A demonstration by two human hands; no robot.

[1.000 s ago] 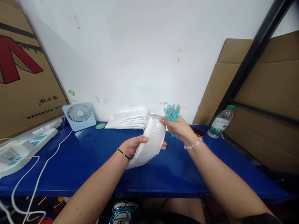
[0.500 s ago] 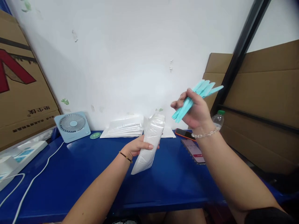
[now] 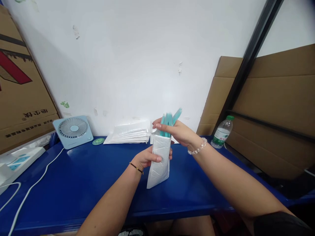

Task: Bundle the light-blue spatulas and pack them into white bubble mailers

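Blue surface (image 3: 83,177) fills lower frame. My left hand (image 3: 147,157) grips a white pouch (image 3: 159,172); my right hand (image 3: 180,132) holds turquoise sticks (image 3: 169,119) at its mouth.

Chinese lettering on the carton (image 3: 29,95) and the bottle (image 3: 222,132).
On the carton, at left, three dark characters stand upside down and seem to read 绝尘侠, with a small ringed mark like ® at their left end; a row of smaller dark characters runs beneath, too small to make out. The bottle's white and green label (image 3: 221,135) carries red characters, too blurred to read for certain. A tiny mark low on the fan (image 3: 73,141) and pale print on the green disc (image 3: 98,141) are illegible.
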